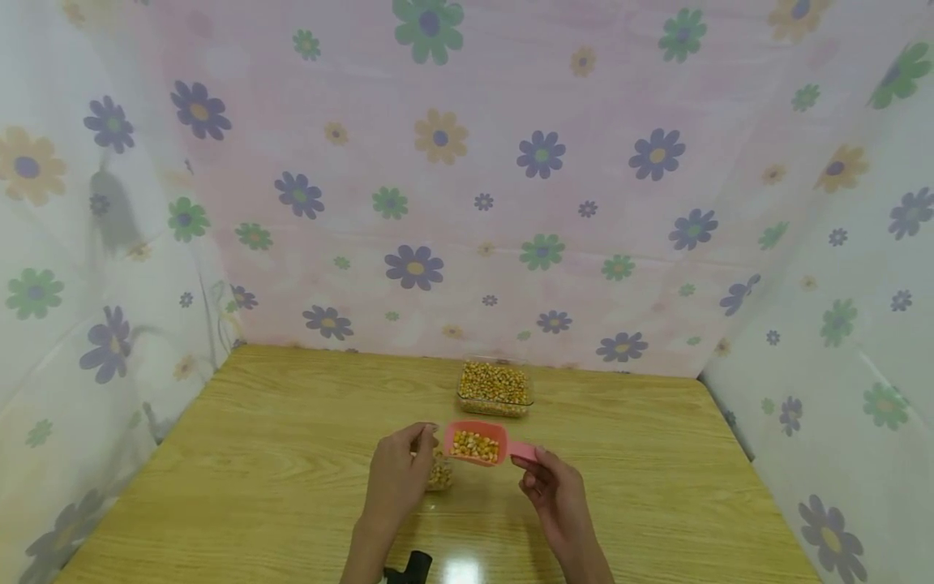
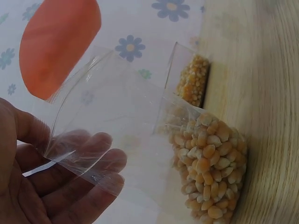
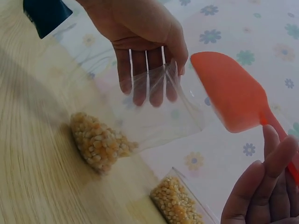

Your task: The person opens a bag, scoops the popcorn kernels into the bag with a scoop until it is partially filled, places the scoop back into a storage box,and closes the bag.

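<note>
Some corn [image 1: 474, 445] could hit the bench [image 1: 292, 454], I think, if left fingers [image 2: 88, 200] pinching the bag [image 2: 128, 114] slip, or right fingers [image 3: 247, 186] gripping the scoop [image 3: 229, 93] tip it.

Passage left of container [image 1: 494, 404], scoop [image 3: 229, 91] between hands [image 1: 397, 470] [image 1: 560, 493]

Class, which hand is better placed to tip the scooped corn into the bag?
Probably the right hand: it grips the scoop, which holds corn, near the bag. The left hand holds the bag's top.
</note>
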Action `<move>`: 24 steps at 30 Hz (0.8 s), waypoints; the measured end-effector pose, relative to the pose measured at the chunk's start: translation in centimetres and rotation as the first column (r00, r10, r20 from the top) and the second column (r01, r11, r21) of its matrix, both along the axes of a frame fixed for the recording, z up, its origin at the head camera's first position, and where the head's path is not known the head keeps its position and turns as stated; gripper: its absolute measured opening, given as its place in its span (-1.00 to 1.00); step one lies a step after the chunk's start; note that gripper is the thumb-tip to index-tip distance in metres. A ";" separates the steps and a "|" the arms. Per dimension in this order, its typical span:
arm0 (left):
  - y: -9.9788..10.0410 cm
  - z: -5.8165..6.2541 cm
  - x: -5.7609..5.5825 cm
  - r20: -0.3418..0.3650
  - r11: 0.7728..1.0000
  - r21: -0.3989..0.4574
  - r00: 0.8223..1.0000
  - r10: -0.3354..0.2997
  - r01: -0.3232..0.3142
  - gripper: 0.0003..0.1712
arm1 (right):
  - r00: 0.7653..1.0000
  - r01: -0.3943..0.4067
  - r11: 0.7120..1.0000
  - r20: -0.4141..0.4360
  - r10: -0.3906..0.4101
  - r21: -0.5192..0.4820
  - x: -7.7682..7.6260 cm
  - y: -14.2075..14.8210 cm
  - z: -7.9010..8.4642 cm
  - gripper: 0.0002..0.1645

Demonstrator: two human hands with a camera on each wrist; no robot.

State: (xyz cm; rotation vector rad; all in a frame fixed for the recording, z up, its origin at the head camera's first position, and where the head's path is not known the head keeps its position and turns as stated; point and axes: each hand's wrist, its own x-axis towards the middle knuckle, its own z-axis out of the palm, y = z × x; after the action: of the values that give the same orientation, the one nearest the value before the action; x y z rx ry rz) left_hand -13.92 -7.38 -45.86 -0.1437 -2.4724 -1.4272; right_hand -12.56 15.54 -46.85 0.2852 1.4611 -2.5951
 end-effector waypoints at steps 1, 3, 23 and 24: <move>0.0 0.0 0.0 -0.002 1.000 -0.002 1.000 0.000 0.000 -0.66 | 1.000 0.005 1.000 0.007 -0.005 0.021 0.0 0.0 0.0 -0.56; -0.1 0.0 0.0 -0.005 1.000 -0.012 1.000 -0.003 0.003 -0.66 | 1.000 0.015 0.998 0.025 -0.016 0.059 0.1 -0.1 0.1 -0.59; 0.0 0.1 -0.1 -0.039 0.989 -0.144 0.998 -0.048 0.042 -0.60 | 0.994 0.112 0.934 -0.033 -0.107 0.338 -0.3 -1.1 1.8 -0.72; 0.0 0.1 -0.1 -0.038 0.989 -0.144 0.998 -0.046 0.040 -0.60 | 0.994 0.112 0.932 -0.032 -0.108 0.344 -0.4 -1.2 1.8 -0.72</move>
State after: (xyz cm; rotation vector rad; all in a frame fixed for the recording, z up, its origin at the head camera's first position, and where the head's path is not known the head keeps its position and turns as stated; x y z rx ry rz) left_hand -14.01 -7.36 -45.74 -0.2551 -2.5514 -1.2486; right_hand -12.91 14.37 -45.02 0.4019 1.9585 -2.4089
